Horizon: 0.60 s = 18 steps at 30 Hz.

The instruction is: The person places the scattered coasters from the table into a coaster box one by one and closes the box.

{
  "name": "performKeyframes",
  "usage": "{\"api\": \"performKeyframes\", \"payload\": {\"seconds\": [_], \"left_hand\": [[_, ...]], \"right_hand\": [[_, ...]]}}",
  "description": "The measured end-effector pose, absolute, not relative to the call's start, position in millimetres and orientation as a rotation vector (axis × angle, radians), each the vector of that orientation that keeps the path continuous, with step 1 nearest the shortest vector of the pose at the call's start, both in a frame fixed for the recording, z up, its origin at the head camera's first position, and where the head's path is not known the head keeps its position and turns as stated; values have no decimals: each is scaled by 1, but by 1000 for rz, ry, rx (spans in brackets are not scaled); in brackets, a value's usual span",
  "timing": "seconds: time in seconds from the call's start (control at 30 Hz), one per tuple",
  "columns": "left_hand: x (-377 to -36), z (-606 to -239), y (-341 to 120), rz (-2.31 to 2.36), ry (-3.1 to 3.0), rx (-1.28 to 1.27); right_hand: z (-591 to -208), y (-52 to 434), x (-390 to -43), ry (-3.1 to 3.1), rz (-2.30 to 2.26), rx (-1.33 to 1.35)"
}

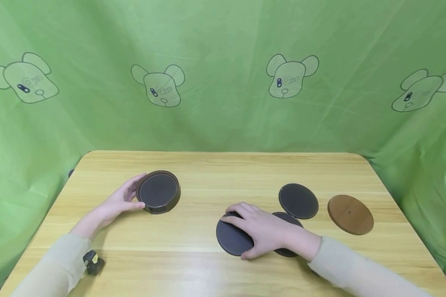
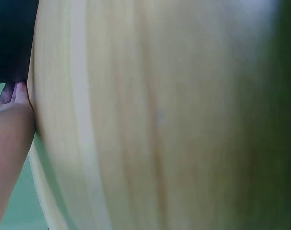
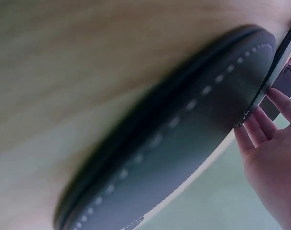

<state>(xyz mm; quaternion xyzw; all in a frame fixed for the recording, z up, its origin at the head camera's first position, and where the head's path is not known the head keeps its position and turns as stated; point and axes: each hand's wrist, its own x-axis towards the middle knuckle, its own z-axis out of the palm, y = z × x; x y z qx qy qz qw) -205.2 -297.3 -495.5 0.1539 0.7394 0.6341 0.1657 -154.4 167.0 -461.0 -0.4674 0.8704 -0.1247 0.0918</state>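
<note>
Now the person's left hand [image 1: 120, 200] rests on the light wooden tabletop [image 1: 208, 173] with thumb and fingers curved round the near-left side of a round dark brown leather coaster holder [image 1: 158, 192], so its grip is on the holder's wall. A dark disc fills the holder's top. In the left wrist view only the fingertips [image 2: 18, 93] show, pressed against a dark edge, and the rest is blurred wood grain.

The right hand [image 1: 264, 231] lies flat, palm down, on a round dark grey leather coaster [image 1: 231, 239] at the near middle of the tabletop; the fingers are stretched over its far edge and the thumb lies at its near edge, so the grip is loose and pressing rather than clasping. The right wrist view shows this coaster [image 3: 174, 143] close up, with pale stitching along its rim and the fingertips [image 3: 260, 129] at its edge.

A second dark grey coaster [image 1: 288, 220] lies partly under the right wrist, just beside the first. A third dark grey coaster [image 1: 298, 201] lies just behind it, and whether the two touch I cannot tell. A round brown coaster [image 1: 350, 214] lies apart to the right. A small black object [image 1: 93, 262] sits near the left sleeve.
</note>
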Motion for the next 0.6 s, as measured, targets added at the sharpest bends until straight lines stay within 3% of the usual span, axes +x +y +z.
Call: {"api": "performKeyframes", "payload": {"seconds": [0.6], "left_hand": [[-205, -496, -297, 1809, 2103, 449]], "right_hand": [[-461, 164, -156, 2594, -363, -1437]]}}
